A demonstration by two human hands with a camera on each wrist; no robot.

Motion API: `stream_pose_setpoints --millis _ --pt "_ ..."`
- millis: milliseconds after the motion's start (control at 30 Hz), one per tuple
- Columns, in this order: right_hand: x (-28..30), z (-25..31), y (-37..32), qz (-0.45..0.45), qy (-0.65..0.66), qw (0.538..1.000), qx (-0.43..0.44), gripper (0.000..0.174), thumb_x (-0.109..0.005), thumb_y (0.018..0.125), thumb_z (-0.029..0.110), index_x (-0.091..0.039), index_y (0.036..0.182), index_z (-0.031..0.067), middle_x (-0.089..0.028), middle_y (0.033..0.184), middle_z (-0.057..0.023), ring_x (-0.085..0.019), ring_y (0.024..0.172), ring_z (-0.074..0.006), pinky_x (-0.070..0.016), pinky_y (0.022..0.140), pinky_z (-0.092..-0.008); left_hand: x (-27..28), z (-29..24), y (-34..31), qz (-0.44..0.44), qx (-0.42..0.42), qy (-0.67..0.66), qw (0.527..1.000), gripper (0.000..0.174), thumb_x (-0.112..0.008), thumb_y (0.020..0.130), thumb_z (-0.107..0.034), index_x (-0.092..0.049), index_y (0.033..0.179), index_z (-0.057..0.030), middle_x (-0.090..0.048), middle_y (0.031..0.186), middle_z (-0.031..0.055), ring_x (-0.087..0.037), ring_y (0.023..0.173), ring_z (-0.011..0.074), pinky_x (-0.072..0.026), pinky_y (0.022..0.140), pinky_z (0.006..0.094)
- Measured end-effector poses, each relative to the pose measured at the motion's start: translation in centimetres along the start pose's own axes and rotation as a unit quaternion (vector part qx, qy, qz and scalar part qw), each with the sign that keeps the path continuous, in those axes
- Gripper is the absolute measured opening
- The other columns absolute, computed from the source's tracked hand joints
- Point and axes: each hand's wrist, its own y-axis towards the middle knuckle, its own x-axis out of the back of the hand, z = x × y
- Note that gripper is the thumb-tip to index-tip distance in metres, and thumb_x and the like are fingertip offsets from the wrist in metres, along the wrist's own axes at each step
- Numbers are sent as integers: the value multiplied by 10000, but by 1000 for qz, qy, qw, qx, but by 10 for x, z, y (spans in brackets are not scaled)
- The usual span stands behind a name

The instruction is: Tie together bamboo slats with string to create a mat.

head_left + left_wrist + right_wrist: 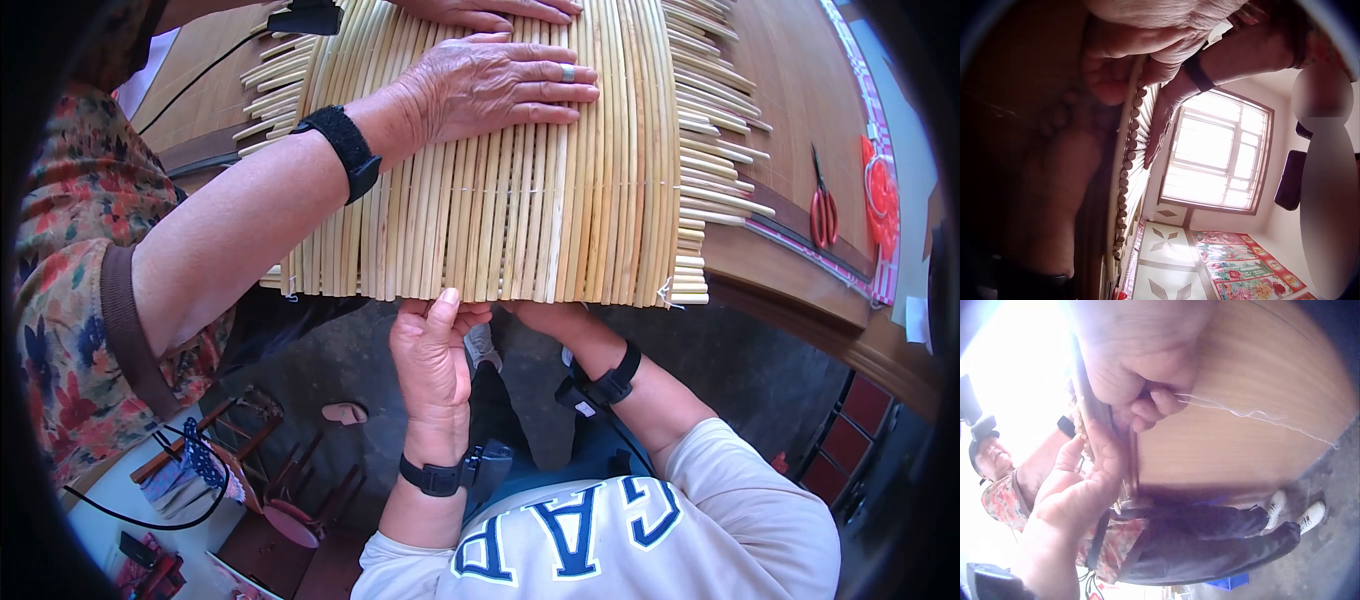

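Observation:
A mat of pale, thin round sticks (500,230) tied with thread lies over the table edge. At its near edge my left hand (428,350) pinches the rim, thumb on top and fingers below. In the left wrist view that hand (1154,37) is close against the stick ends (1129,147). My right hand (545,318) is mostly hidden under the mat in the head view. The right wrist view shows the right hand's (1141,378) fingers curled beneath the mat, with a white thread (1254,414) trailing from them. Another person's hand (500,85) rests flat on the mat.
More loose sticks (715,120) lie crosswise under the mat, on the wooden table (770,50). Red-handled scissors (822,212) and a red plastic bundle (880,195) are at the right. The other person stands at the left, with a stool (290,520) nearby.

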Motion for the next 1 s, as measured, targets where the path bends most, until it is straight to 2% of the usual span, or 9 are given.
stream_pose_setpoints --millis 133,267,333,467,533,733,833,1000 --pt "-7 -3 -3 -10 60 998 -9 207 -604 702 107 -612 906 73 -601 857 -103 -568 827 -294 -447 740 -401 3 0 1 22 16 8 1000 166 -563 824 -107 -554 944 7 -625 779 111 -617 682 179 -515 656 302" --pt "-12 0 -1 -33 64 997 5 200 -602 705 99 -610 902 66 -601 854 -107 -569 825 -295 -446 740 -402 1 -3 0 17 36 9 999 174 -552 831 -121 -556 944 11 -625 767 112 -615 680 178 -514 658 304" --pt "-9 -1 0 -69 -1 997 40 190 -597 710 91 -609 898 63 -601 849 -108 -570 821 -294 -447 737 -400 1 -3 1 28 36 6 999 175 -546 832 -122 -558 945 11 -626 775 112 -613 680 176 -512 658 305" --pt "2 4 3 -70 10 997 33 176 -592 718 87 -609 891 62 -601 843 -107 -571 815 -292 -450 731 -394 1 -1 2 31 22 4 999 177 -548 828 -123 -559 945 10 -625 782 110 -611 680 173 -509 655 304" --pt "5 9 3 -26 11 999 20 169 -594 722 92 -610 888 62 -601 839 -105 -572 809 -289 -452 724 -389 1 2 2 24 4 2 1000 186 -548 827 -126 -554 953 10 -624 784 107 -610 680 172 -507 651 300" --pt "1 15 5 -84 -31 994 62 158 -588 737 98 -612 890 68 -600 827 -98 -572 804 -280 -453 727 -383 -2 2 1 18 -9 -2 1000 201 -551 825 -132 -541 969 8 -621 812 108 -608 691 173 -505 651 294" --pt "-3 12 4 -47 -4 999 21 161 -571 759 120 -606 908 70 -597 841 -93 -569 821 -273 -452 735 -378 -2 3 0 18 -7 -3 1000 200 -551 825 -132 -541 969 7 -620 810 106 -607 690 171 -503 650 292" --pt "-10 3 3 -48 -12 998 29 171 -570 760 127 -603 919 72 -594 856 -92 -565 834 -273 -447 745 -380 -4 3 1 18 -2 -2 1000 199 -552 824 -132 -540 969 4 -620 808 104 -605 688 168 -500 647 289"
